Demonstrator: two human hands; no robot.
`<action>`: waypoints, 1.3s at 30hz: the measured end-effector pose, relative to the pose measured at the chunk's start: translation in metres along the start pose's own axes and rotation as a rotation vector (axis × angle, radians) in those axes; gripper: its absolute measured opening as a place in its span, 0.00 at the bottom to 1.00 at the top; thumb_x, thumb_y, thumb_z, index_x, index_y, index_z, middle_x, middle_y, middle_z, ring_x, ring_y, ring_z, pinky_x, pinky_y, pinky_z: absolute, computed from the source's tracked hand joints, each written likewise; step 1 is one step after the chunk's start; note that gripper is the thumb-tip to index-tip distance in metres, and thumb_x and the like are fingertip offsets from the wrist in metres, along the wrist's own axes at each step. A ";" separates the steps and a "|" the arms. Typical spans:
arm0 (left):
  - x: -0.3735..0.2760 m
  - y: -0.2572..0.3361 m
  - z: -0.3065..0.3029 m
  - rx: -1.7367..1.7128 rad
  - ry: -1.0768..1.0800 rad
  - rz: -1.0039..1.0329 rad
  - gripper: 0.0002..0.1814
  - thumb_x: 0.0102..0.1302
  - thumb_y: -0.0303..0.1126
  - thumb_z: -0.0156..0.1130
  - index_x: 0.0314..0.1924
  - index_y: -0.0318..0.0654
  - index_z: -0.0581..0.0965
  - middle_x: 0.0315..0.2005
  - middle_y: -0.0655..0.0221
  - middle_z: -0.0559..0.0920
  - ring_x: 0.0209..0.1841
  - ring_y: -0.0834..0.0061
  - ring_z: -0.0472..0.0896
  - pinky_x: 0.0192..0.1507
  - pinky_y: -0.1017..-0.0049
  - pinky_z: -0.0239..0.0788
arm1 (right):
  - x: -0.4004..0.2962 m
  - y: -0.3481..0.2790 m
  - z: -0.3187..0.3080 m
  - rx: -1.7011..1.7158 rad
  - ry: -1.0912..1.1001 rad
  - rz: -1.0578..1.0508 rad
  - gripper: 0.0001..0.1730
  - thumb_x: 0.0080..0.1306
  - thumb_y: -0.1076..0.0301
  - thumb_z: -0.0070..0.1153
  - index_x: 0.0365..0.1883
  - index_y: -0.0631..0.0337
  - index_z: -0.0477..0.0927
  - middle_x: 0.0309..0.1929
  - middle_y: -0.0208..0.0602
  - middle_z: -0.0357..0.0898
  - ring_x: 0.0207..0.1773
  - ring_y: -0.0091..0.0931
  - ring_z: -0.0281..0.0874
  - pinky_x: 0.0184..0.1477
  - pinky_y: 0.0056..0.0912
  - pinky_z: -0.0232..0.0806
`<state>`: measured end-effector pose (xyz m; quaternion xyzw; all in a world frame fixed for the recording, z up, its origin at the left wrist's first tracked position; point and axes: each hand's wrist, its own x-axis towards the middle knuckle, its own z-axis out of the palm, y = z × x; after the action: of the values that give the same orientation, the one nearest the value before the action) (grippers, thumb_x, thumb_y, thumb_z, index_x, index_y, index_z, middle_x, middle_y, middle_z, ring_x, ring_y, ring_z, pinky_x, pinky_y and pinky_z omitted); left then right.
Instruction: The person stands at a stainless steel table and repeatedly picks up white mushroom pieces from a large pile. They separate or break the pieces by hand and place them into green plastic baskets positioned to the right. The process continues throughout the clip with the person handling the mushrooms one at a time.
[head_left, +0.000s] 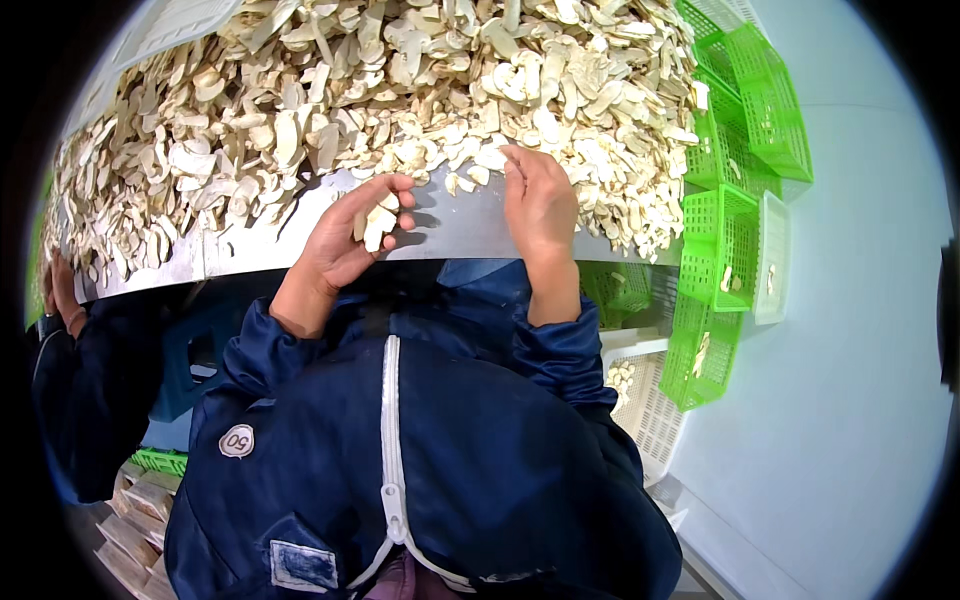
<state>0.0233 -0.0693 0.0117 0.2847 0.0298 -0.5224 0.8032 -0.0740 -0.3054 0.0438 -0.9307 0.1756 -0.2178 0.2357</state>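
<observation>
Several pale dried mushroom slices (379, 223) rest in my left hand (341, 232), its palm turned up and the fingers curled round them. Just above the metal table (457, 225), that hand is near the front edge. To its right, my right hand (541, 199) reaches over the near rim of the heap. Thumb and fingertips come together at the edge of a small mushroom slice (491, 157). A few loose slices (466, 180) lie on the metal between the hands. Beyond them a big heap of sliced mushrooms (420, 75) spreads across the table.
Green plastic baskets (720, 247) stand along the right side, some with a few slices. A white basket (652, 405) with slices sits below the table's right end. At upper left is a white tray (176, 26). A co-worker's hand (66, 289) is at the far left.
</observation>
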 end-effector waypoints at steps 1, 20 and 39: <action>-0.001 0.001 0.000 -0.023 -0.002 -0.004 0.22 0.81 0.45 0.49 0.57 0.33 0.77 0.42 0.67 0.84 0.40 0.73 0.85 0.31 0.79 0.80 | 0.004 0.000 0.004 -0.008 -0.010 -0.033 0.12 0.66 0.67 0.61 0.48 0.53 0.85 0.47 0.38 0.84 0.50 0.40 0.80 0.51 0.42 0.73; -0.007 0.000 0.030 -0.077 0.112 -0.020 0.30 0.82 0.52 0.43 0.67 0.34 0.71 0.45 0.61 0.84 0.43 0.67 0.85 0.39 0.73 0.84 | 0.001 -0.048 0.000 0.412 -0.258 0.061 0.10 0.65 0.62 0.65 0.42 0.56 0.84 0.41 0.36 0.84 0.41 0.35 0.82 0.45 0.38 0.73; -0.004 -0.006 0.002 -0.240 -0.072 -0.031 0.21 0.79 0.37 0.52 0.63 0.28 0.73 0.53 0.53 0.82 0.54 0.56 0.85 0.51 0.65 0.85 | 0.011 -0.003 0.014 -0.012 -0.115 0.049 0.14 0.58 0.62 0.71 0.39 0.54 0.83 0.38 0.33 0.83 0.46 0.36 0.79 0.48 0.42 0.71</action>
<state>0.0161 -0.0690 0.0124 0.1672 0.0675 -0.5373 0.8239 -0.0571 -0.3029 0.0380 -0.9385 0.1857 -0.1573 0.2449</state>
